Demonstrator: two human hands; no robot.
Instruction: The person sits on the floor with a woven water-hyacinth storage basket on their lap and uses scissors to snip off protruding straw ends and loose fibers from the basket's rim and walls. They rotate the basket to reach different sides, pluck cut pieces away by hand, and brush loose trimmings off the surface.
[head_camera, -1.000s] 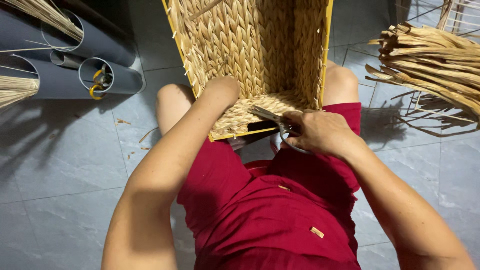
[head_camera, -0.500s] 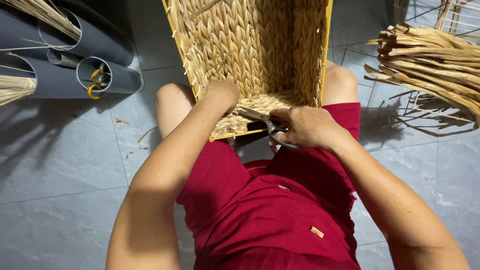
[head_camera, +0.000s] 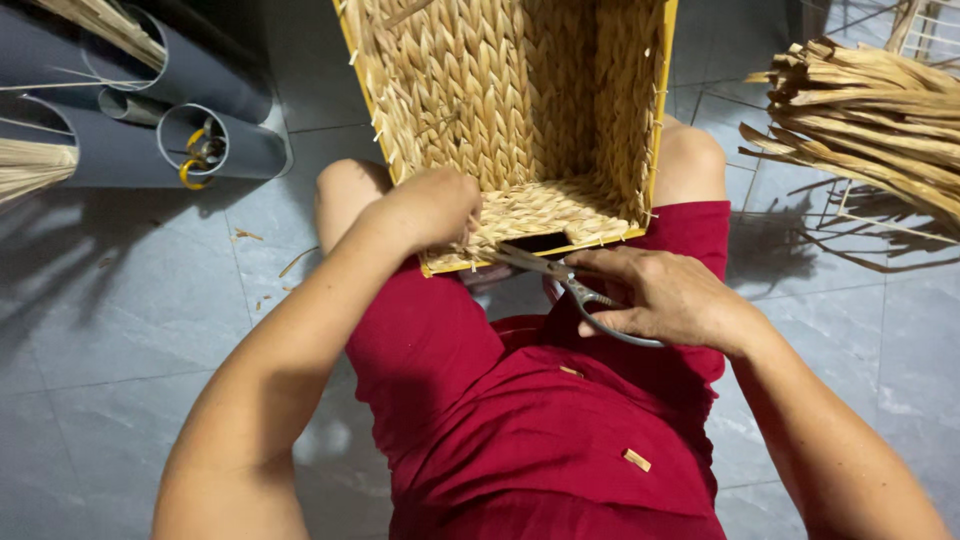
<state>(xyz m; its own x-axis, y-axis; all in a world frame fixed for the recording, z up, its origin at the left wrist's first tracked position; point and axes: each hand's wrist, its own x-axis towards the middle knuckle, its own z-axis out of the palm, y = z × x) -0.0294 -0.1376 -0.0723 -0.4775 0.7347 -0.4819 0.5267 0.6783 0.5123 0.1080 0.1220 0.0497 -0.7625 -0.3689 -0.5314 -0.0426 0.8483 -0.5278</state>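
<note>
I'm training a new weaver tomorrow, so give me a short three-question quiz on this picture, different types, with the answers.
1. True or false: the right hand holds scissors.
2. Multiple choice: the left hand rests on A) the grey pipes, B) the woven basket, C) the bundle of dried strips.
3. Short answer: which way do the scissor blades point?

Key: 1 true. 2 B. 3 Toward the basket's near rim, beside the left hand.
</note>
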